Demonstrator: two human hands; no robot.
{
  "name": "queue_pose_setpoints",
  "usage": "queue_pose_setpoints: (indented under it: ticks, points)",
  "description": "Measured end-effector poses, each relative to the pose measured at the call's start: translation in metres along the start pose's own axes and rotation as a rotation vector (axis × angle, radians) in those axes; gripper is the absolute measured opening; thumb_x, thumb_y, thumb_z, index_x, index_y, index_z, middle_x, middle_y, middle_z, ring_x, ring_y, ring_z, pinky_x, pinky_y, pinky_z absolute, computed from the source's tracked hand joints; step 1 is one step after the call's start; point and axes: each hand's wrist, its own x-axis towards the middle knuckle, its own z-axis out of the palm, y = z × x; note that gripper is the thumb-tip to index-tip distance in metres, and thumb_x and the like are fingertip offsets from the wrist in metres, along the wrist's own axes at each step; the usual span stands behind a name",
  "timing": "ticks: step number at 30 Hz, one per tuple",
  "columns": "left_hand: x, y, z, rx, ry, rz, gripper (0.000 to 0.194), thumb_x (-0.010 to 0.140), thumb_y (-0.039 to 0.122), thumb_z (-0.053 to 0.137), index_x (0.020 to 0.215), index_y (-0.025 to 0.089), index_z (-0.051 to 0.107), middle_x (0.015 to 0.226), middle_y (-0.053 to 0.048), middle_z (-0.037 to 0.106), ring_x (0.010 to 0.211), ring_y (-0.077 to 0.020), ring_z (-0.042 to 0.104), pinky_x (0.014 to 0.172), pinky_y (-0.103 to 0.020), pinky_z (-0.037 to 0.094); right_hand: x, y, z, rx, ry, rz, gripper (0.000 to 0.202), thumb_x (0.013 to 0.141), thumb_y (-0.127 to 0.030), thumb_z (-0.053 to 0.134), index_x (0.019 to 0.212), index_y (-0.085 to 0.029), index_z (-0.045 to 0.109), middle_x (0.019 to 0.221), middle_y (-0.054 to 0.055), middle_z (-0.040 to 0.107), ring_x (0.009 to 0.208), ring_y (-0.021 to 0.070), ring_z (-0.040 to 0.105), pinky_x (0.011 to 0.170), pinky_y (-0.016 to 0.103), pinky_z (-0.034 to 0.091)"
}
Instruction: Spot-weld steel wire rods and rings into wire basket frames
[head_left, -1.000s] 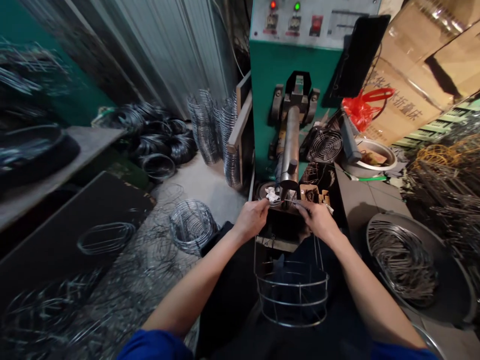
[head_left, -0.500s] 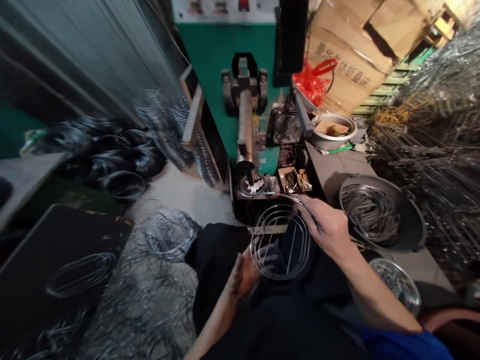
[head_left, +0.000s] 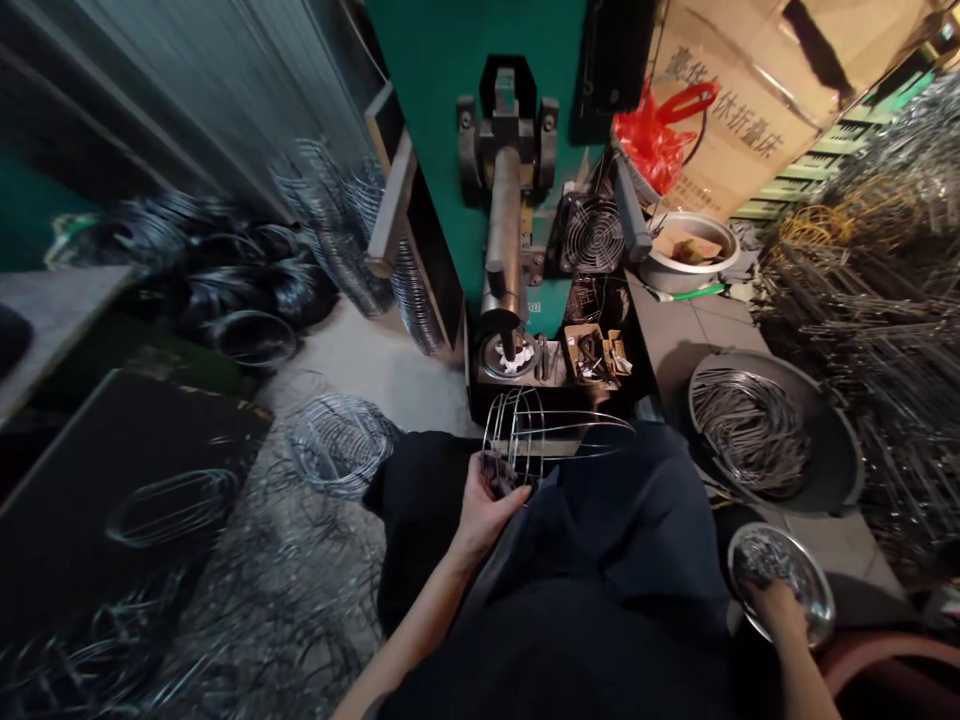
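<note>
My left hand [head_left: 484, 515] is closed round the lower part of a wire frame [head_left: 516, 430] made of round-ended loops and thin cross wires. The frame is tilted above my lap, and its longer loops reach to the right. Over at the right, my right hand [head_left: 780, 605] reaches into a shiny metal bowl [head_left: 821, 590] of small metal pieces [head_left: 765, 553]. Its fingertips are dark and blurred among the pieces, so I cannot tell whether they grip any.
A green machine [head_left: 420, 120] with a metal arm [head_left: 504, 230] stands ahead. Beside the bowl is a dark basin [head_left: 832, 450] of wire pieces. A wire bundle [head_left: 341, 445] lies on the floor at left, and a black board [head_left: 67, 500] carries a wire loop. Wire heaps [head_left: 870, 280] fill the far right.
My right hand has let go of the wire frame and moved down right into the metal bowl. The frame, kept in my left hand, has turned edge-on. The view has shifted slightly.
</note>
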Motion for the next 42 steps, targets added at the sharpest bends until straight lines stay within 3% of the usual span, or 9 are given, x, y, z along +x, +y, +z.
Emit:
queue_pose_setpoints:
  ticks: [6,9,11,14,18,21,24,31,42]
  points:
    - [0.001,0.01,-0.001,0.329,0.134,0.2,0.046,0.076,0.032,0.078,0.103,0.023,0.042,0.09,0.002,0.057,0.072,-0.0115,0.059,0.068,-0.024,0.05,-0.01,0.0,0.006,0.123,-0.017,0.071,0.032,0.043,-0.063,0.05,0.047,-0.033,0.04,0.046,0.01,0.058,0.063,0.0518,0.068,0.067,0.064,0.053]
    - [0.005,0.017,-0.007,0.415,0.186,0.245,0.046,0.076,0.033,0.077,0.102,0.023,0.041,0.088,0.002,0.06,0.066,-0.0117,0.059,0.065,-0.025,0.05,-0.002,-0.003,-0.012,0.133,0.039,0.103,0.03,0.046,-0.061,0.05,0.049,-0.034,0.037,0.04,0.007,0.05,0.055,0.0516,0.065,0.064,0.067,0.053]
    - [0.007,0.022,-0.012,0.443,0.212,0.263,0.045,0.076,0.034,0.077,0.101,0.023,0.041,0.086,0.002,0.06,0.063,-0.0118,0.059,0.062,-0.025,0.05,0.005,-0.025,-0.035,0.134,0.121,0.082,0.028,0.051,-0.059,0.051,0.051,-0.034,0.038,0.039,0.006,0.047,0.052,0.0502,0.063,0.06,0.066,0.052]
    - [0.011,0.029,-0.017,0.465,0.231,0.289,0.044,0.075,0.035,0.076,0.1,0.023,0.041,0.083,0.003,0.06,0.062,-0.0119,0.059,0.061,-0.025,0.051,0.006,-0.111,-0.083,0.254,0.24,-0.092,0.028,0.058,-0.058,0.058,0.063,-0.032,0.051,0.054,0.01,0.062,0.065,0.0469,0.068,0.064,0.06,0.055]
    - [0.011,0.034,-0.018,0.474,0.242,0.306,0.044,0.076,0.036,0.076,0.099,0.023,0.042,0.082,0.003,0.061,0.061,-0.0123,0.059,0.061,-0.025,0.051,-0.029,-0.286,-0.14,0.588,0.076,-0.654,0.034,0.08,-0.054,0.061,0.089,-0.022,0.068,0.093,0.01,0.074,0.089,0.031,0.071,0.081,0.041,0.057]
    - [0.009,0.034,-0.019,0.491,0.247,0.298,0.045,0.076,0.037,0.077,0.101,0.023,0.042,0.082,0.002,0.062,0.062,-0.0136,0.061,0.061,-0.026,0.052,-0.071,-0.394,-0.152,0.555,-0.148,-1.145,0.026,0.097,-0.039,0.054,0.111,-0.023,0.07,0.113,0.007,0.073,0.108,0.0251,0.067,0.095,0.038,0.052]
    - [0.007,0.033,-0.024,0.509,0.262,0.302,0.047,0.075,0.039,0.077,0.104,0.023,0.043,0.085,0.001,0.063,0.067,-0.0157,0.064,0.064,-0.027,0.053,-0.095,-0.449,-0.138,0.394,-0.129,-1.449,0.022,0.101,-0.028,0.05,0.109,-0.024,0.071,0.111,0.007,0.074,0.125,0.0272,0.059,0.108,0.047,0.041]
    - [0.015,0.033,-0.037,0.544,0.304,0.294,0.048,0.074,0.041,0.076,0.106,0.023,0.044,0.084,0.0,0.065,0.072,-0.0195,0.068,0.067,-0.03,0.055,-0.091,-0.47,-0.099,0.158,-0.005,-1.523,0.03,0.1,-0.014,0.05,0.123,-0.025,0.066,0.117,0.008,0.073,0.131,0.0282,0.054,0.113,0.06,0.023]
    - [0.032,0.035,-0.046,0.47,0.329,0.303,0.049,0.075,0.041,0.077,0.105,0.023,0.043,0.082,0.001,0.064,0.068,-0.0175,0.065,0.064,-0.028,0.053,-0.1,-0.497,-0.105,0.305,0.114,-1.592,0.02,0.101,-0.019,0.055,0.109,-0.028,0.071,0.105,0.003,0.076,0.116,0.024,0.063,0.107,0.046,0.025]
